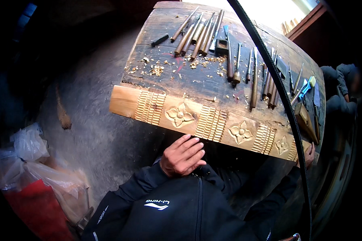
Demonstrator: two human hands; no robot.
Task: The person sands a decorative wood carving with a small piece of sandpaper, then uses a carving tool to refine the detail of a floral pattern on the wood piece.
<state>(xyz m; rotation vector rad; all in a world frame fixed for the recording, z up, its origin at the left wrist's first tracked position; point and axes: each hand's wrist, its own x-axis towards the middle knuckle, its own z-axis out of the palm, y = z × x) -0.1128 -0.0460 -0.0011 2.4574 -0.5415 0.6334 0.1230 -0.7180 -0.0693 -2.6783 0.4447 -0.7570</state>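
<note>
A long carved wooden board (211,120) lies along the near edge of the worn workbench, with flower motifs between bands of ridged cuts. My left hand (182,156) has its fingers stretched out, their tips at or just below the board's front edge near the middle. At the board's right end my right hand (307,154) grips the edge, partly behind a black cable (285,92). Rows of chisels and gouges (201,32) lie on the bench (145,80) beyond the board, among pale shavings, with a blue-handled brush (307,88) at the right.
A straw broom (62,108) lies on the grey floor at left, near clear plastic bags (24,152) and red material (38,209). A small dark block (221,47) sits among the tools. Another person (340,86) in dark clothing is beyond the bench's right side.
</note>
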